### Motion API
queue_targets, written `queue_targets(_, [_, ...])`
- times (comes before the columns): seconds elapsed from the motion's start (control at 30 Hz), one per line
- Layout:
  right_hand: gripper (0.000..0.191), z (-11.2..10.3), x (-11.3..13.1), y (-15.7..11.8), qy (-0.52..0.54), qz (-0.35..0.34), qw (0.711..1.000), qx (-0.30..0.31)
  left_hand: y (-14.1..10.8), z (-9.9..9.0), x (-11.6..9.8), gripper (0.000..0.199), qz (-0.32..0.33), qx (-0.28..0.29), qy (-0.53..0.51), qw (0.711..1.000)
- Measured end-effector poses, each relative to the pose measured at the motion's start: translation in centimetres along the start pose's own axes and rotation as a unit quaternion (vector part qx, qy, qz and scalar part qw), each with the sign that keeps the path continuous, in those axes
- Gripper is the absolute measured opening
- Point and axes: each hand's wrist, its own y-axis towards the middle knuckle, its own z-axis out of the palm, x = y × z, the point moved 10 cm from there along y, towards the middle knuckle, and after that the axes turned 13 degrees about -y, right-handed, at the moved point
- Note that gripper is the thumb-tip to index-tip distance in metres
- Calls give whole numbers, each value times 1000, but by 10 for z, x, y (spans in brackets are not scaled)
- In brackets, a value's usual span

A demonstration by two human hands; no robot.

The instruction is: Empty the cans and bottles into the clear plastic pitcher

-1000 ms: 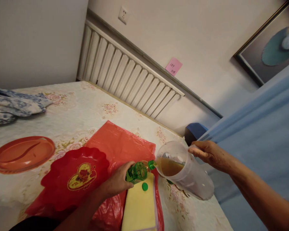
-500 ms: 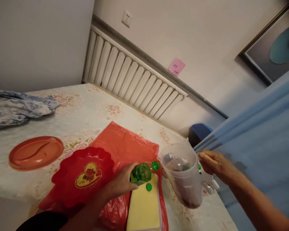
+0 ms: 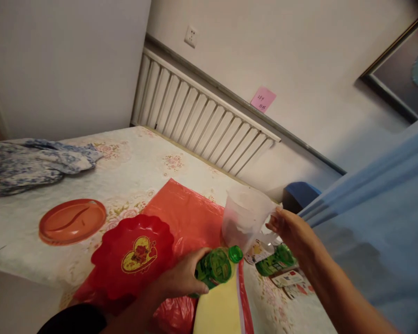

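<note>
A green plastic bottle [image 3: 212, 269] is gripped in my left hand [image 3: 184, 278], tilted over a yellow folded cloth-like sheet [image 3: 218, 306]. A green cap [image 3: 235, 253] shows right beside it; whether it belongs to this bottle I cannot tell. My right hand [image 3: 290, 227] is closed round the handle of a translucent plastic pitcher [image 3: 244, 211], which leans to the left just beyond the bottle. Another green bottle [image 3: 278, 260] lies under my right wrist, next to a small printed packet [image 3: 288, 278].
A red scalloped tray [image 3: 107, 260] with a yellow heart rests on a red plastic sheet [image 3: 191, 213]. To the left are an orange oval lid [image 3: 73, 222] and a blue-and-white cloth [image 3: 38, 162]. A radiator [image 3: 198, 111] borders the table's far side; a blue curtain [image 3: 386, 222] hangs at right.
My right hand has moved the pitcher left and up, uncovering the green bottle and packet behind it. The left hand still holds its bottle. The loose green cap on the yellow sheet is no longer visible.
</note>
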Motion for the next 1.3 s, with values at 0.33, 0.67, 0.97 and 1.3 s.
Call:
queue_targets(0.33, [29, 81, -31, 14, 168, -18, 986, -13, -4, 5, 11, 82, -32, 36, -15, 999])
queue_targets(0.67, [32, 132, -67, 8, 222, -41, 974, 15, -1, 9, 11, 78, -29, 53, 1, 998])
queue_targets(0.97, [41, 74, -118, -13, -1, 20, 996, -84, 0, 5, 11, 83, -28, 40, -1, 999])
queue_targets(1.3, [19, 101, -171, -75, -302, -11, 953, 27, 2, 1, 7, 84, -12, 34, -36, 999])
